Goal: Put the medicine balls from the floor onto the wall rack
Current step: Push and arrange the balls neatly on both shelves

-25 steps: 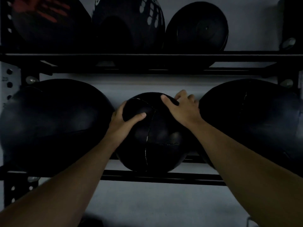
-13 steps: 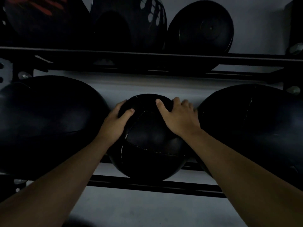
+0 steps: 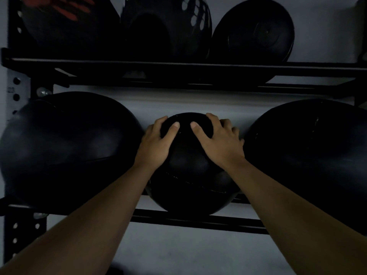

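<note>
A black medicine ball (image 3: pixel 190 175) sits on the lower rails of the black wall rack (image 3: pixel 198 221), in the gap between two larger black balls. My left hand (image 3: pixel 156 143) grips its upper left side, thumb across the top. My right hand (image 3: pixel 218 141) holds its upper right side, fingers wrapped over the back and touching the neighbouring ball. Both thumbs nearly meet on top of the ball.
A large black ball (image 3: pixel 65 147) fills the lower shelf's left, another large ball (image 3: pixel 309 161) its right. The upper shelf (image 3: pixel 198 66) carries a ball with red marks (image 3: pixel 65 20), one with white dots (image 3: pixel 166 26) and a smaller black ball (image 3: pixel 254 32). A perforated upright (image 3: pixel 15 235) stands at left.
The ball has rolled in my hands, its seams turning downward. Both hands have slid up toward the top, thumbs closer together. The ball has settled lower between its neighbours.
</note>
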